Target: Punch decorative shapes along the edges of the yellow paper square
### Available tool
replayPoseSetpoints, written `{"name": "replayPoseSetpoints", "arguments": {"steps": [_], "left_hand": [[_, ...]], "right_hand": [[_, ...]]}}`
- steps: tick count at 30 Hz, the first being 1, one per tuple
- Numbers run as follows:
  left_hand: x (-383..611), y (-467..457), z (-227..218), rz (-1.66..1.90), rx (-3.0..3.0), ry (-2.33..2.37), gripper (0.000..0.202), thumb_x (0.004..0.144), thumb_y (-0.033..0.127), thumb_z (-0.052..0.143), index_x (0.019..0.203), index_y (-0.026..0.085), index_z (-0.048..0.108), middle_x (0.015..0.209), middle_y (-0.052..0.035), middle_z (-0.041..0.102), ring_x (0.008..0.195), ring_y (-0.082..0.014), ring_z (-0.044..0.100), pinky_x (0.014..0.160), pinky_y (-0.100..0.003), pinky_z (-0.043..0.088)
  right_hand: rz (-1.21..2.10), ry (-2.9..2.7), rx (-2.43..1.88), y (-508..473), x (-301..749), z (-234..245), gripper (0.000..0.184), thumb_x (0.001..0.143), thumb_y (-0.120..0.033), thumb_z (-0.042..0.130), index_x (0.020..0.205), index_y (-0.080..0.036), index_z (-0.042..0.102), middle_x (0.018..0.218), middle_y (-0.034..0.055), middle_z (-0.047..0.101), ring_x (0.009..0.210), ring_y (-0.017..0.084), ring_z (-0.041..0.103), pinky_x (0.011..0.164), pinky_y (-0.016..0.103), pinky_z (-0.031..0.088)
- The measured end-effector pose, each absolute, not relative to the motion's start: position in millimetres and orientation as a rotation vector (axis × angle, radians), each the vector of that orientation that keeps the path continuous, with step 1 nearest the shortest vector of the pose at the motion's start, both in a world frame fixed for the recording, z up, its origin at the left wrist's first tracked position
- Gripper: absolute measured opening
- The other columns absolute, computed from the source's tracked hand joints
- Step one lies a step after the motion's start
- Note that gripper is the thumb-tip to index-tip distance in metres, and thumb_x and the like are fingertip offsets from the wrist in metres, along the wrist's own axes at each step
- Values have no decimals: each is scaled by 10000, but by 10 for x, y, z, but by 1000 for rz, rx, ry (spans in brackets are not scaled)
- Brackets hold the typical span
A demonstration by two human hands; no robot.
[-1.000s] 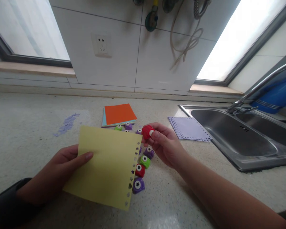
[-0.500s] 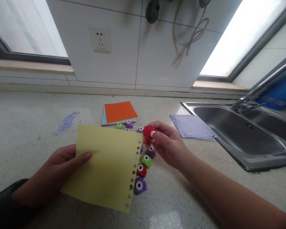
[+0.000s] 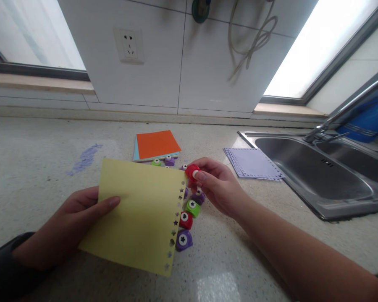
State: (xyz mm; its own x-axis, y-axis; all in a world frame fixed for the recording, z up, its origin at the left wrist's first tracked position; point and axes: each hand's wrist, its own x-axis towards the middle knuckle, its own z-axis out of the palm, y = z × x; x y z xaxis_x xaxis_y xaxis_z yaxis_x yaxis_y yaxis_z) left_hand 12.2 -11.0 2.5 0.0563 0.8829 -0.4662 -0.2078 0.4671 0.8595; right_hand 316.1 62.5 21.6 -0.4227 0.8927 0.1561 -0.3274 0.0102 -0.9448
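Note:
A sheet of yellow paper (image 3: 135, 218) is pinched at its left side by my left hand (image 3: 82, 218), thumb on top. Small punched shapes, such as stars and a heart, run down the sheet's right edge. My right hand (image 3: 217, 184) grips a red craft punch (image 3: 192, 172) at the sheet's upper right corner, its thumb on the white button. Below that hand, several more punches lie along the paper's edge: a green punch (image 3: 192, 208), a red punch (image 3: 185, 219) and a purple punch (image 3: 184, 240). Others are partly hidden behind the sheet.
Behind the punches lies a stack of coloured paper with an orange sheet (image 3: 159, 144) on top. Purple sheets with punched borders (image 3: 255, 163) rest beside the steel sink (image 3: 315, 167). Purple paper bits (image 3: 85, 160) are scattered on the counter at left.
The red punch has shifted slightly left onto the paper's upper right corner. The whole view has moved a little; both hands keep their holds.

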Motion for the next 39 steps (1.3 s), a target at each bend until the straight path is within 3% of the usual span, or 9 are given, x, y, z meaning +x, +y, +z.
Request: {"name": "replayPoseSetpoints", "arguments": {"steps": [10, 27, 39], "left_hand": [[114, -109, 19, 930, 728, 1286, 472, 692, 400, 893, 1116, 229, 777, 824, -100, 824, 649, -321, 785, 563, -440, 658], [123, -110, 16, 998, 723, 1286, 450, 687, 372, 897, 1099, 228, 790, 916, -119, 829, 721, -324, 794, 622, -437, 668], [169, -107, 22, 1071, 726, 1314, 455, 658, 391, 912, 1069, 240, 789, 904, -97, 833, 718, -315, 795, 652, -448, 673]], "right_hand": [[1656, -1322, -729, 638, 3179, 231, 176, 830, -353, 818, 900, -203, 761, 744, 3, 699, 645, 108, 616, 587, 242, 472], [1639, -1380, -887, 651, 3194, 224, 261, 806, -379, 839, 974, -189, 778, 788, 23, 720, 645, 107, 613, 585, 241, 483], [1567, -1417, -846, 662, 3196, 241, 264, 778, -328, 860, 963, -180, 743, 880, 29, 741, 705, 110, 652, 681, 265, 544]]}}
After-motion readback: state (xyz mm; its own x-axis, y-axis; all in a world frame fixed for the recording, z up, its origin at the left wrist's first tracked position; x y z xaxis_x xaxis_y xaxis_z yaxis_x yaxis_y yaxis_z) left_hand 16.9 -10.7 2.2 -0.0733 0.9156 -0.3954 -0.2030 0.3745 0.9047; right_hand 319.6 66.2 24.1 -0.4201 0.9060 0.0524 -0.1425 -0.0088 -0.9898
